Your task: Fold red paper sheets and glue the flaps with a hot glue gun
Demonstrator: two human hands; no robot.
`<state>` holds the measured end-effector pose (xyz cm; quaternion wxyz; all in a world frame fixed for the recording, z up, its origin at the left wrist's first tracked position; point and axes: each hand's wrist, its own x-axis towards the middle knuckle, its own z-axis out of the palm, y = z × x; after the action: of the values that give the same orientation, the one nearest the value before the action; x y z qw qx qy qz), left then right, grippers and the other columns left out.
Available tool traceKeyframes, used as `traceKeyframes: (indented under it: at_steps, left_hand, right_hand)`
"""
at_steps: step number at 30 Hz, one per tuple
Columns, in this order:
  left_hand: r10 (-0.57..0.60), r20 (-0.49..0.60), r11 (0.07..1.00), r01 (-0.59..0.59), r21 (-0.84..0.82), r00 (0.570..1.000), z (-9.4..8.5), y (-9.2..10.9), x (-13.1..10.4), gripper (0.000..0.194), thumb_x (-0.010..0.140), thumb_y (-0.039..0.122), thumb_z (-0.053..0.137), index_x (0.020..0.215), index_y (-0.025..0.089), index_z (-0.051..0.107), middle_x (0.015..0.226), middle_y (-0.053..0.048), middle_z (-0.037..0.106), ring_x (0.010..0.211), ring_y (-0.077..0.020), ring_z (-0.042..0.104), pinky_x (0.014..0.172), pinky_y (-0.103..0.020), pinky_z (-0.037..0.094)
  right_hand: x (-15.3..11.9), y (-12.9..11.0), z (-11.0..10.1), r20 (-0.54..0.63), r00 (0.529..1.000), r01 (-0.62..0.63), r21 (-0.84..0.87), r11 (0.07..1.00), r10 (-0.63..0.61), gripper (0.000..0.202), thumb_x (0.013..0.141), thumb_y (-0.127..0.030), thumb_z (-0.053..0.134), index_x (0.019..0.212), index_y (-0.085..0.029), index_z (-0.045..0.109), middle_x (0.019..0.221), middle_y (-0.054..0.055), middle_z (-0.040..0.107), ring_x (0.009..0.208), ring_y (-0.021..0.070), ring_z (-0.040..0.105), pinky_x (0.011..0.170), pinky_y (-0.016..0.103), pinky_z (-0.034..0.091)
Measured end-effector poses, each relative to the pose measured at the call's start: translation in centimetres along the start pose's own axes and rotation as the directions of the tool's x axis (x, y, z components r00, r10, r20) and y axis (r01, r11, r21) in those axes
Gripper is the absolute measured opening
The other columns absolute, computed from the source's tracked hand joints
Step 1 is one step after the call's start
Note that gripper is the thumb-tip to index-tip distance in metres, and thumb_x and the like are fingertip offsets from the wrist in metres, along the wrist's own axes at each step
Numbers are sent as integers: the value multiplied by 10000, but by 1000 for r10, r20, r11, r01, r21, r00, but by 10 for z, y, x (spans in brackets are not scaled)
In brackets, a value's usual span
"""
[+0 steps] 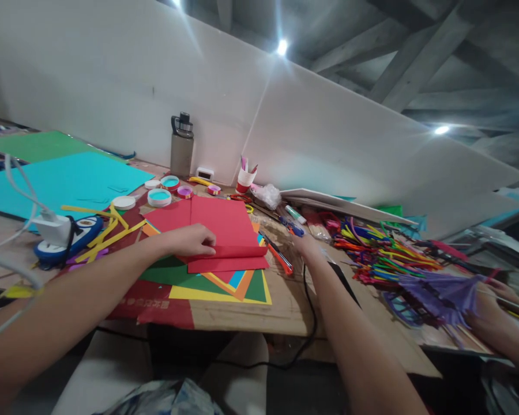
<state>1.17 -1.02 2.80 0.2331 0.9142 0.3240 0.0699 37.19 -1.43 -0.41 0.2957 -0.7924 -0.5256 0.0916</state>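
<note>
A red sheet of paper lies on a stack of coloured sheets, with a folded strip along its near edge. My left hand rests on this fold, its fingers curled and pressed onto the paper. Under it, the yellow, green, orange and blue edges of the stack show. My right hand reaches forward to a blue and orange glue gun, fingers closed around its near end and partly hidden. A black cord hangs down below that hand. Between my hands lies an orange and black utility knife.
Small tubs, a bottle and a pen cup stand at the back. Yellow strips and a blue power strip lie left. Pipe cleaners are piled right, near another person's hand holding purple pleated material.
</note>
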Motion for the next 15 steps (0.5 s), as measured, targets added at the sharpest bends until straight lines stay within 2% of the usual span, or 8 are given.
traceKeyframes:
  at_steps: [3,5,7,9,11,13,15]
  left_hand:
    - [-5,4,1000,5,-31,1000,1,-3,2,223,759,355,532,712,167,642,652,-2,604,588,-130,504,544,-237,316]
    - [-7,0,998,7,-63,1000,1,-6,4,241,756,370,525,714,160,637,660,-3,601,606,-131,506,556,-234,320]
    - [-33,-7,994,32,-101,999,2,-9,5,264,751,389,524,704,153,631,644,-2,584,602,-129,489,548,-233,309]
    - [-59,-6,991,58,-121,998,2,-12,6,292,749,415,523,690,147,621,616,5,549,586,-123,459,537,-232,291]
    - [-67,5,991,67,-119,998,2,-13,7,308,754,433,514,698,147,614,611,13,526,584,-119,442,539,-230,285]
    - [-65,8,993,66,-94,998,2,-13,8,318,763,444,501,695,150,600,612,20,507,585,-118,430,545,-232,282]
    - [-69,7,995,69,-71,998,2,-13,8,324,768,454,495,671,155,577,599,25,481,577,-116,418,544,-236,276]
  right_hand:
    - [-19,-6,-15,3,999,-45,112,993,45,203,714,-249,472,825,-136,599,693,91,634,639,217,623,556,323,513]
    - [-38,-13,-25,21,1000,-21,197,980,17,215,699,-243,470,876,-162,560,787,63,634,671,178,624,565,280,525]
    - [-60,-22,-35,74,997,16,282,959,-38,231,663,-243,505,886,-186,526,785,24,614,673,154,619,571,258,531]
    - [-83,-31,-42,216,961,55,465,884,-174,315,636,-237,535,944,-190,486,723,-3,594,637,157,611,543,267,524]
    - [-103,-40,-45,323,907,63,530,846,-270,395,647,-235,548,1025,-193,442,696,-18,593,599,158,603,498,263,501]
    - [-118,-49,-45,373,863,106,526,844,-341,411,688,-232,534,1081,-194,420,711,-15,600,589,152,602,490,260,490]
    - [-127,-57,-42,360,837,209,485,849,-412,399,730,-223,518,1120,-199,438,782,11,625,640,157,615,521,264,495]
